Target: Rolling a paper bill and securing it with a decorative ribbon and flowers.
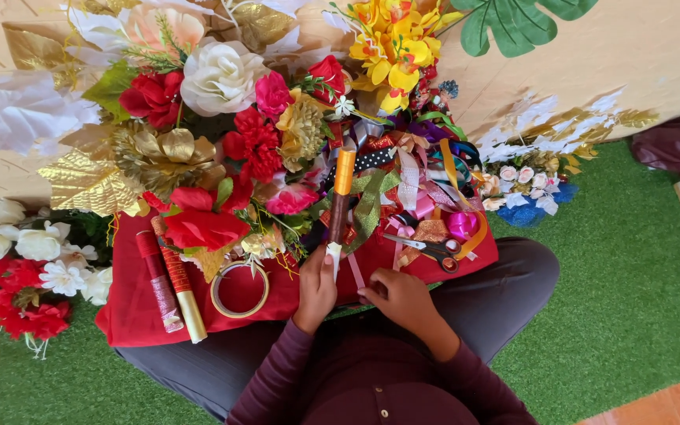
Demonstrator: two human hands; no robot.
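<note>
Two hands at lap, left hand [316, 290] gripping upright stick [341, 206], right hand [404, 299] beside

Green artificial turf [631, 299] covers the floor, meeting a pale wooden wall [655, 55] in daylight.

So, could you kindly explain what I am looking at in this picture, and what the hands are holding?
There is one picture, taken by a camera on the person's head, looking down at their lap as they sit cross-legged on green artificial turf. The left hand grips the lower end of a long stick wound with orange and brown ribbon. The right hand pinches a thin pink ribbon strip beside it. A red cloth in front carries artificial flowers, gold leaves, a heap of ribbons, scissors, a tape ring and two glitter tubes.
</note>
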